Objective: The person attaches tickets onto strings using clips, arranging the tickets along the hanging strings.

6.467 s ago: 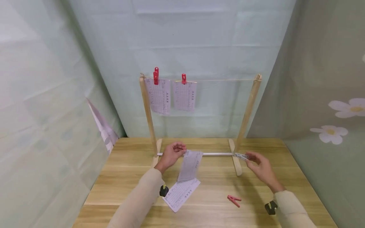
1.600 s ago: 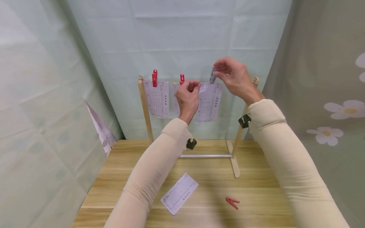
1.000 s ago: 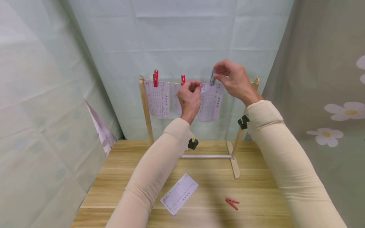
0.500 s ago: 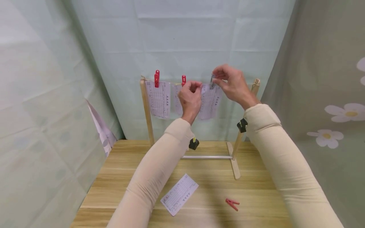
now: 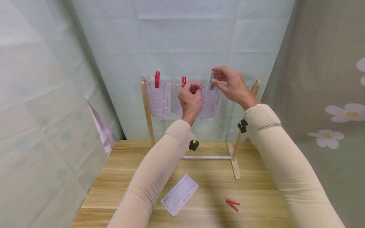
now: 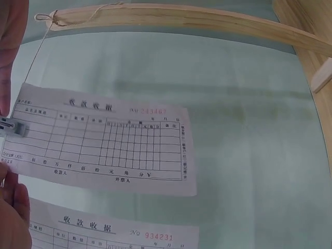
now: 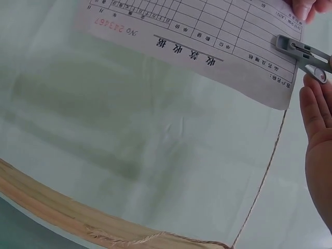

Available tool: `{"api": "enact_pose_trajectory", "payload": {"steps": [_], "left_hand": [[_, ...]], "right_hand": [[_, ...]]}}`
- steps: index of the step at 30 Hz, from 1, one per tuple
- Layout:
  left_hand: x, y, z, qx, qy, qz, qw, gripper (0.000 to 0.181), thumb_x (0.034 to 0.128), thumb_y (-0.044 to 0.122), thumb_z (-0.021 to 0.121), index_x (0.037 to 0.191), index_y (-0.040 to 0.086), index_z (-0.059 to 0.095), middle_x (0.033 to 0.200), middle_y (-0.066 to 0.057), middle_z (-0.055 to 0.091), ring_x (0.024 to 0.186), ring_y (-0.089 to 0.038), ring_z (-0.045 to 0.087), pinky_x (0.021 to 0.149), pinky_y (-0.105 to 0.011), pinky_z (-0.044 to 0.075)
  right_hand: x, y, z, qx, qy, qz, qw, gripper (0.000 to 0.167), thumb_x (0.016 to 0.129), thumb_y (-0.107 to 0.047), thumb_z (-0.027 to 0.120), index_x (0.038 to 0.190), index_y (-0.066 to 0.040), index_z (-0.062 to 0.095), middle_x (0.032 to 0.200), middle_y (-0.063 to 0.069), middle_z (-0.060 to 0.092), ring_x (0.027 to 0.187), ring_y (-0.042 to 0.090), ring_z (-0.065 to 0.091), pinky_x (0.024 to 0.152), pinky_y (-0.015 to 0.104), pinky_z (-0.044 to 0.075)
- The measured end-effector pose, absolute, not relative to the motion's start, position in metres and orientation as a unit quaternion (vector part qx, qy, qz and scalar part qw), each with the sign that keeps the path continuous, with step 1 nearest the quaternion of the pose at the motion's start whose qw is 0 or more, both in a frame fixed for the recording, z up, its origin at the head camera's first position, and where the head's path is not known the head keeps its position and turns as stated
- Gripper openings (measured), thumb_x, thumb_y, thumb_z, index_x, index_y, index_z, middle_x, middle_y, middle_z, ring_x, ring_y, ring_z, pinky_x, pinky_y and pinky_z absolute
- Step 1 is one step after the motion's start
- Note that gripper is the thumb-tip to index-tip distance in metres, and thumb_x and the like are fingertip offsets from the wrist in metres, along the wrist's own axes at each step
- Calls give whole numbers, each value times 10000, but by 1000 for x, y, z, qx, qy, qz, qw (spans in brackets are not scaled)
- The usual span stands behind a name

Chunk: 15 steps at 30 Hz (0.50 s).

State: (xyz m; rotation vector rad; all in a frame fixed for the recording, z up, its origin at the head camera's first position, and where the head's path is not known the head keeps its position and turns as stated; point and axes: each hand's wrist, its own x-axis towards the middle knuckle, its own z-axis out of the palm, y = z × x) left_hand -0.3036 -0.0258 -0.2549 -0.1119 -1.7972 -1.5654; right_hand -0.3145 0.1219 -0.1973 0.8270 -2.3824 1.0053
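A printed receipt slip [image 5: 210, 103] is up at the string, its upper edge along it. My left hand [image 5: 190, 100] pinches the slip's upper left corner between thumb and finger. Thumb and fingers of my right hand [image 5: 232, 84] hold a grey clothespin [image 5: 212, 81] upright at that edge. In the right wrist view the jaws of the clothespin [image 7: 301, 51] lie over the slip [image 7: 207, 44]. Two other slips hang to the left under red clips [image 5: 157, 79] [image 5: 183, 81]; my left hand partly covers the second.
The string [image 7: 264, 176] is tied between two wooden posts [image 5: 147, 117] joined low down by a metal rod [image 5: 208, 157]. On the wooden table [image 5: 119, 177] lie another receipt slip [image 5: 179, 195] and a red clothespin [image 5: 233, 205]. Cloth walls stand around.
Since the oldest frame, my left hand has raised the slip from the table to the string, and my right hand has brought up the grey clothespin. Lately the clothespin has shifted slightly down.
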Motion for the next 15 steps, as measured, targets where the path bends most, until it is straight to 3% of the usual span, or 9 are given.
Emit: {"api": "enact_pose_trajectory", "payload": {"steps": [7,15], "left_hand": [[-299,-28,-258,-55,-728,-582,357,40,955,63,678,967,83,711,1010,-40,735,879,-137,667,762,-230,543],[-294,-31,-266,-111,-735,-561,366,119,956,56,673,1061,28,720,1108,-62,737,986,-158,689,924,-262,517]], "right_hand": [[-313,122,-195,290,-871,344,198,452,972,-65,652,1396,6,513,1319,209,603,1198,333,597,1029,419,461],[-313,122,-196,291,-880,319,200,457,976,-81,650,1405,-4,513,1352,204,588,1217,339,587,1039,437,451]]}}
